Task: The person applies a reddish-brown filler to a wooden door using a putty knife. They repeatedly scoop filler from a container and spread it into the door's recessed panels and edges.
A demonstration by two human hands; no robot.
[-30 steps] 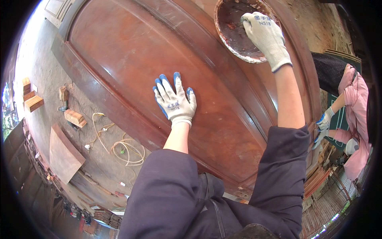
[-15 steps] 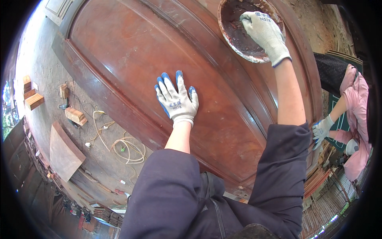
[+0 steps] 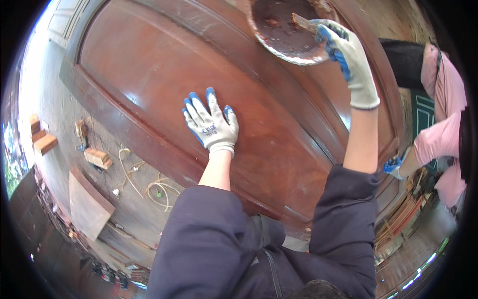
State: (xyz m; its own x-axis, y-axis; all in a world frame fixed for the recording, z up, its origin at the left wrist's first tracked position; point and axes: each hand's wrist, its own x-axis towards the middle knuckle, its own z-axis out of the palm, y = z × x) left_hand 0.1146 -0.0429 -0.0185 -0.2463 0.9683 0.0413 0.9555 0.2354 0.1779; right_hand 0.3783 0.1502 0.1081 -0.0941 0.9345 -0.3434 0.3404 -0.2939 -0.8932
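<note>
Brown panel (image 3: 149,60) spreads beneath the left hand (image 3: 213,125), which lies flat, fingers loosely spread, holding nothing visible, probably for support. Beyond, the right hand (image 3: 357,67) closes around a smeared tool (image 3: 302,22), its grip end hidden, above the bowl (image 3: 298,61), seemingly set on the panel for easy reach; its far rim is cut off. Farther right, whatever a co-worker's hand (image 3: 395,167) touches is unclear.

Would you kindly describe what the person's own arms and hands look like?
The left hand and right hand wear off-white knitted gloves with blue coating on the fingers. Dark printing marks the back of the left glove, and a thin dark-blue edge trims the right cuff. Dark purplish-grey sleeves end short of the gloves.
</note>
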